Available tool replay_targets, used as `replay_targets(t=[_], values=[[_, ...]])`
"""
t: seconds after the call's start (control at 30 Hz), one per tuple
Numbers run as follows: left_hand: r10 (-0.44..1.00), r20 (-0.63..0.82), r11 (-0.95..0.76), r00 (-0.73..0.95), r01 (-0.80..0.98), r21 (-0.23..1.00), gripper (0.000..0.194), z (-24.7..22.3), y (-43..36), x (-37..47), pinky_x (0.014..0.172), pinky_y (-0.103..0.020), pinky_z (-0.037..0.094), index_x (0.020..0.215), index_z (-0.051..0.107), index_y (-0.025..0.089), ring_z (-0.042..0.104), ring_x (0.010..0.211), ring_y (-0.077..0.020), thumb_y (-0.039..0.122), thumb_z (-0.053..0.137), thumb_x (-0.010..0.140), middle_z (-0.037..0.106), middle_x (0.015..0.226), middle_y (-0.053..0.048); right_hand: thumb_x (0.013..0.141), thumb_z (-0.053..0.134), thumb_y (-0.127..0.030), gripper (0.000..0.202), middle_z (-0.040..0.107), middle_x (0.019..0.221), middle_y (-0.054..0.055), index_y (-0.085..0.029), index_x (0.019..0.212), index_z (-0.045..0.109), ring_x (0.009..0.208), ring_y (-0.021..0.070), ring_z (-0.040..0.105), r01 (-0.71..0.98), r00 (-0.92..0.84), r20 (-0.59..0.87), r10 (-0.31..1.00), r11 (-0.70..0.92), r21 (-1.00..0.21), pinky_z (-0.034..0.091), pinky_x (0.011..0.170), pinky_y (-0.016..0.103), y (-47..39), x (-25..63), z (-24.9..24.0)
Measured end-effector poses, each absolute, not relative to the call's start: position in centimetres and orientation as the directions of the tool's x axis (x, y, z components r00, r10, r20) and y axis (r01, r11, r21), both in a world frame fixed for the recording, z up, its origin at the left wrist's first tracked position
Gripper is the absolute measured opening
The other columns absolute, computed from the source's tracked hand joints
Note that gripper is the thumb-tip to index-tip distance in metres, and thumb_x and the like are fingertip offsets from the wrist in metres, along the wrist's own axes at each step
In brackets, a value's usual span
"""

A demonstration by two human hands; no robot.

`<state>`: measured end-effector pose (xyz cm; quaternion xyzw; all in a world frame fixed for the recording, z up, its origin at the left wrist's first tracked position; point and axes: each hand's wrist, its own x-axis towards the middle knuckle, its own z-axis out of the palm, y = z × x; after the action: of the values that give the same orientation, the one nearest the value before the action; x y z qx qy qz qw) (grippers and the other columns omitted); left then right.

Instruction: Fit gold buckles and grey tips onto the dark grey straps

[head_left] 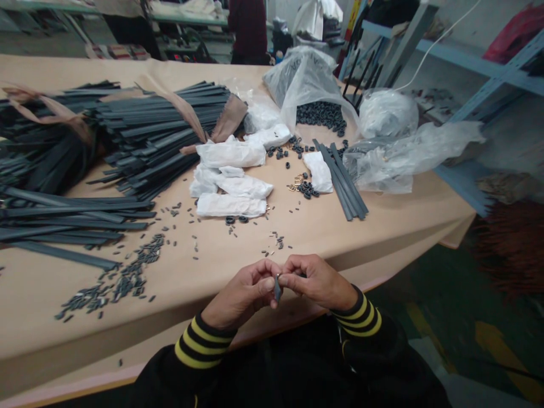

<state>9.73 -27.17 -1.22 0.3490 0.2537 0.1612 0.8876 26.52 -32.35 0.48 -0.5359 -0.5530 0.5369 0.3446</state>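
The left hand (244,292) and the right hand (317,280) are meeting just over the near edge of the table (382,226), fingertips pressed toward each other and together pinching a small dark strip (277,288) that is standing nearly upright between them. Both wrists are showing black cuffs with yellow stripes. Small dark pins (114,280) are lying scattered on the table to the left of the hands, and a few more are sitting just beyond the fingers. Long dark strips (144,136) are lying in heaps across the far left, some bound with brown tape. White paper packets (232,187) are resting in the middle, with a short bundle of strips (342,178) to their right. A clear plastic bag (306,79) is spilling black rings (321,115) farther back, beside more crumpled plastic. A person in dark clothing is standing beyond the table.
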Motion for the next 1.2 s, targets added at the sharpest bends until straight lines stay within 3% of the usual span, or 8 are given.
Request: replay_targets(t=[0.23, 0.4, 0.53, 0.8, 0.97, 1.1, 1.2], values=[[0.367, -0.262, 0.755, 0.893, -0.121, 0.645, 0.027, -2.2, -27.2, 9.5, 0.046, -0.017, 0.039, 0.075, 0.049, 0.015, 0.046, 0.052, -0.0063, 0.027, 0.071, 0.064, 0.049, 0.063, 0.002, 0.076, 0.057, -0.032, 0.022, 0.045, 0.056, -0.004, -0.013, 0.067, 0.052, 0.052, 0.0059, 0.037, 0.300, -0.241, -0.184, 0.953, -0.107, -0.948, 0.029, 0.048, 0.017, -32.3, 26.2, 0.9], [0.485, -0.242, 0.655, 0.840, -0.165, 0.738, 0.021, -1.4, -26.6, 9.4, 0.047, -0.017, 0.037, 0.069, 0.046, 0.015, 0.047, 0.056, -0.0069, 0.023, 0.066, 0.070, 0.049, 0.070, 0.001, 0.081, 0.049, -0.038, 0.027, 0.046, 0.060, -0.003, -0.012, 0.075, 0.054, 0.055, 0.0071, 0.039, 0.347, -0.237, -0.179, 0.955, -0.089, -0.934, 0.029, 0.051, 0.018, -32.1, 26.5, 1.0], [0.556, -0.287, 0.615, 0.780, -0.155, 0.773, 0.018, -0.9, -25.9, 9.4, 0.059, -0.021, 0.040, 0.069, 0.045, 0.015, 0.049, 0.062, -0.0074, 0.021, 0.061, 0.075, 0.052, 0.074, 0.001, 0.083, 0.044, -0.044, 0.034, 0.051, 0.066, -0.001, -0.012, 0.085, 0.056, 0.058, 0.0080, 0.041, 0.300, -0.275, -0.163, 0.948, -0.077, -0.951, 0.031, 0.053, 0.019, -31.9, 26.6, 1.4], [0.621, -0.244, 0.490, 0.745, -0.125, 0.863, 0.016, -2.1, -24.8, 9.6, 0.063, -0.024, 0.040, 0.074, 0.046, 0.016, 0.052, 0.061, -0.0093, 0.024, 0.059, 0.076, 0.057, 0.063, 0.001, 0.080, 0.052, -0.032, 0.020, 0.051, 0.056, -0.002, -0.013, 0.076, 0.055, 0.051, 0.0073, 0.045, 0.343, -0.168, -0.205, 0.964, -0.138, -0.929, 0.032, 0.048, 0.017, -30.6, 26.3, 0.6], [0.615, -0.316, 0.322, 0.722, 0.136, 0.937, 0.019, -1.3, -23.7, 10.1, 0.051, -0.020, 0.039, 0.079, 0.054, 0.013, 0.052, 0.052, -0.0084, 0.033, 0.055, 0.078, 0.058, 0.060, 0.000, 0.078, 0.054, -0.026, 0.013, 0.057, 0.058, -0.001, -0.014, 0.076, 0.058, 0.055, 0.0089, 0.051, 0.613, -0.161, -0.127, 0.979, -0.002, -0.790, 0.034, 0.053, 0.018, -29.2, 26.5, 1.5], [0.699, -0.282, 0.210, 0.657, 0.188, 0.959, 0.025, -1.3, -23.1, 10.4, 0.049, -0.021, 0.041, 0.074, 0.053, 0.014, 0.052, 0.049, -0.0093, 0.038, 0.049, 0.080, 0.058, 0.057, 0.000, 0.081, 0.052, -0.033, 0.018, 0.062, 0.067, 0.000, -0.016, 0.079, 0.061, 0.062, 0.0100, 0.054, 0.726, -0.272, -0.072, 0.960, 0.156, -0.669, 0.036, 0.057, 0.018, -25.7, 28.8, 2.2], [0.744, -0.277, 0.211, 0.608, 0.180, 0.961, 0.025, -1.8, -22.9, 10.4, 0.047, -0.020, 0.041, 0.072, 0.052, 0.015, 0.051, 0.048, -0.0087, 0.039, 0.049, 0.080, 0.058, 0.056, 0.000, 0.085, 0.046, -0.026, 0.018, 0.064, 0.081, 0.003, -0.016, 0.083, 0.061, 0.075, 0.0114, 0.057, 0.878, -0.041, 0.035, 0.999, 0.053, -0.476, 0.038, 0.067, 0.019, -22.0, 31.7, 2.3]])
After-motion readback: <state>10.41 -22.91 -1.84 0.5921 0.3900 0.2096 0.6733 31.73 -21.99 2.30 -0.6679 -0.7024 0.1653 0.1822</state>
